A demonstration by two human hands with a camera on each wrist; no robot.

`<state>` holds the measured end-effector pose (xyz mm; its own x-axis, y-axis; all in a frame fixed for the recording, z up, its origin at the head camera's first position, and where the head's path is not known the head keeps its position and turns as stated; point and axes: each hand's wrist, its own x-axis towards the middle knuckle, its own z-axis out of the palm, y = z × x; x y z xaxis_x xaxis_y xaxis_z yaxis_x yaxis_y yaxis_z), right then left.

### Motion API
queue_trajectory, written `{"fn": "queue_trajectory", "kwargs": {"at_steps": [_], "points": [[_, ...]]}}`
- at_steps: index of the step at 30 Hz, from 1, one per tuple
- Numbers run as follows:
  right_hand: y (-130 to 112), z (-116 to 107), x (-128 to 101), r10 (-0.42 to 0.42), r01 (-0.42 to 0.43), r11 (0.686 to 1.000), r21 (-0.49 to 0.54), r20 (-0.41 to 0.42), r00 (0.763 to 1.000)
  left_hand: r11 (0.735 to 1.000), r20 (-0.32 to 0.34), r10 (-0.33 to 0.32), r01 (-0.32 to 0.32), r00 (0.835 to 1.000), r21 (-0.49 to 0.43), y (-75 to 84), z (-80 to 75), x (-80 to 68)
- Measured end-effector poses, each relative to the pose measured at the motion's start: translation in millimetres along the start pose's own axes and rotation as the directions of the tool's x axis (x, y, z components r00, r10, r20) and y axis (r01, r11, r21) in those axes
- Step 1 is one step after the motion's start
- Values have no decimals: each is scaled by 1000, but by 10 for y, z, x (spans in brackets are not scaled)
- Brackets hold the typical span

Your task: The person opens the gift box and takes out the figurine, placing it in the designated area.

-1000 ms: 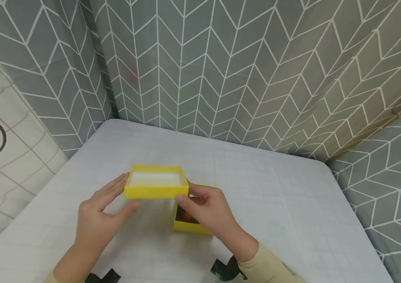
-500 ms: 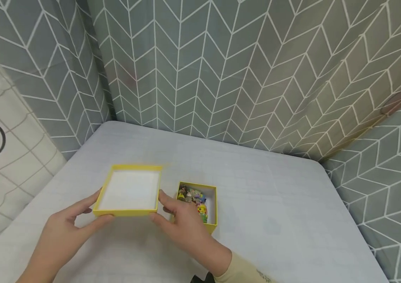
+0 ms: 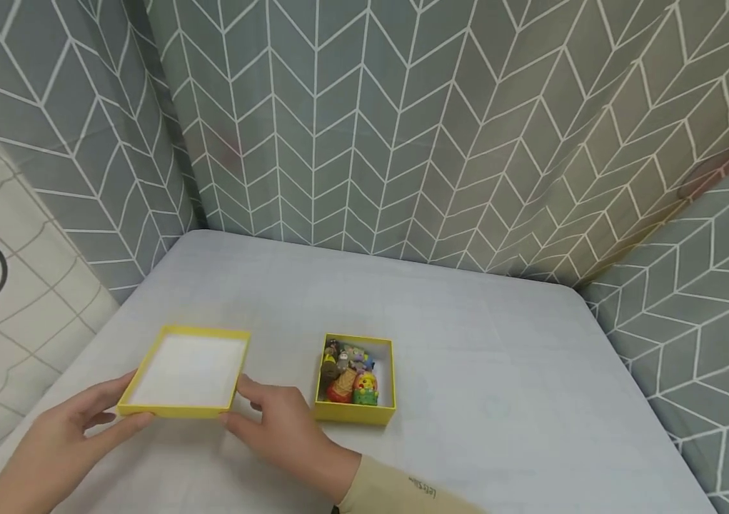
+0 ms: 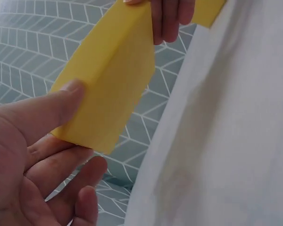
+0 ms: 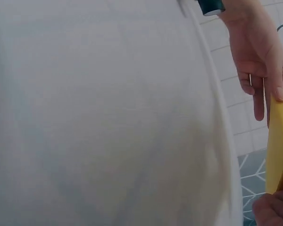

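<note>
Both hands hold a yellow box lid (image 3: 187,371) with its white inside facing up, at the left of the table in the head view. My left hand (image 3: 58,442) pinches its left near corner, thumb on the near wall; the left wrist view shows the left thumb (image 4: 70,87) on the yellow side and fingers beneath. The right hand (image 3: 293,432) grips the lid's right near corner. To the right of that hand stands the yellow box (image 3: 354,414), its top uncovered, with several small toy figures (image 3: 351,371) inside. The lid is raised above the table, apart from the box.
A white-covered table (image 3: 499,385) lies under everything. Grey curtains (image 3: 370,128) with white zigzag lines hang behind it and at the sides. A pale tiled surface (image 3: 11,321) shows past the left edge.
The lid has moved left and toward the person, away from above the box, and tilted so its inside shows. The left hand now grips it too. The box and figures have come into full view.
</note>
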<state>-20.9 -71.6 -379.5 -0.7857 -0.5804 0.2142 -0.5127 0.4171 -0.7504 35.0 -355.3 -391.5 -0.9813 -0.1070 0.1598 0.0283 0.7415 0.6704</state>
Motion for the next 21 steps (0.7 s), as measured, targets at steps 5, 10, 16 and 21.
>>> {"fn": "queue_trajectory", "kwargs": {"at_steps": [5, 10, 16, 21], "points": [[31, 147, 112, -39, 43, 988, -152, 27, 999, 997, 93, -45, 51, 995, -62, -201, 0, 55], [28, 257, 187, -46, 63, 959, -276, 68, 997, 999, 142, -36, 40, 989, -21, -312, -18, 106], [3, 302, 243, 8, 57, 909, -413, 153, 988, 997, 189, -74, 67, 979, 42, -384, -25, 122], [-9, 325, 320, 123, 20, 881, -472, 271, 955, 994, 178, -90, 77, 980, 79, -426, -27, 105]]}}
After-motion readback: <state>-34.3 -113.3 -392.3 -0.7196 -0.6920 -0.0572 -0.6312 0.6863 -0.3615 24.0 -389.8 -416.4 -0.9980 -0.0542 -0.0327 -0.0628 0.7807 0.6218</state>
